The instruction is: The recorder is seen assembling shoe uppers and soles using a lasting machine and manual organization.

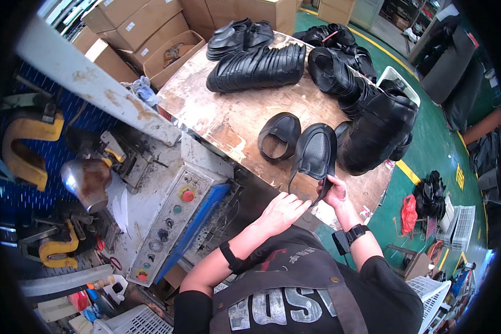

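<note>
A black shoe upper (pixel 315 153) with a perforated front is held over the near edge of the worn wooden table (pixel 222 119), its toe pointing away from me. My left hand (pixel 286 212) pinches the lower end of its back strap. My right hand (pixel 335 193) is closed on the right side of the same strap, fingers curled and palm partly turned up. Just left of it lies a second black shoe upper (pixel 284 133), its opening toward me. To the right, a thick stack of nested black uppers (pixel 379 131) leans near my right hand.
Long rows of nested uppers (pixel 256 69) lie across the table's far side. Cardboard boxes (pixel 133 28) stand behind it. At left is a machine with a button panel (pixel 175 214) and a metal shoe last (pixel 87 183). A white crate (pixel 462 228) sits on the green floor at right.
</note>
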### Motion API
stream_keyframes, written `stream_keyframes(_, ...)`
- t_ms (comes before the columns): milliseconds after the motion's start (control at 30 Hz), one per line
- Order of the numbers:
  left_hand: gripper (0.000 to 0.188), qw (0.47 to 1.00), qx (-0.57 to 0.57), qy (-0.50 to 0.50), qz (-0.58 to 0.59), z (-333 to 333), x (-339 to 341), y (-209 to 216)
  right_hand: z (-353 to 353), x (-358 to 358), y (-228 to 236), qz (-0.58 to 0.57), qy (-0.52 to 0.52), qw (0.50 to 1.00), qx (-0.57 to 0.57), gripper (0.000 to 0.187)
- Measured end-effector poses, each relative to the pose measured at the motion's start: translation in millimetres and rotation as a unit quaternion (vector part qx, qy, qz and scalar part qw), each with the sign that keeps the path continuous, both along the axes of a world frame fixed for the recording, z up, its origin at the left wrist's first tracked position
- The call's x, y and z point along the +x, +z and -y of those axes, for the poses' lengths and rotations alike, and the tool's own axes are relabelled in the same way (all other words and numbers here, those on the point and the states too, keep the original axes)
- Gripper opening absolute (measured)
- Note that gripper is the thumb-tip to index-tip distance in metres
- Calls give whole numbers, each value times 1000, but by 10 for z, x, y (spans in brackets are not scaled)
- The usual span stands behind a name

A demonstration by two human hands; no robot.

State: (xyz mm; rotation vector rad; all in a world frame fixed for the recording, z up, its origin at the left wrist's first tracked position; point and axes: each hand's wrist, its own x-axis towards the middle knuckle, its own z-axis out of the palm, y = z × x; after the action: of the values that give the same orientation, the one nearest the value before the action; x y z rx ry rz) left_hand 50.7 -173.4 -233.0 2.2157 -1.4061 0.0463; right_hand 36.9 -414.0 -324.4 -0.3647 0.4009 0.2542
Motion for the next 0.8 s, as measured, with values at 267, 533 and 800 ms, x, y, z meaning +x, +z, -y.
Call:
stream_keyframes(267, 37, 984, -162, 39, 66, 187, 338, 454, 14, 328, 1314, 114, -74, 972, -193, 39)
stream_keyframes(533, 37, 935, -329, -54, 119, 1496, 1147, 1802, 1384, 705, 2804, 200, -287, 786, -509, 22)
stream_keyframes(800, 33, 952, -298, -26, -59, 1888, 1248, 1297, 2529, 867, 1451, -76, -269, 821, -498, 19)
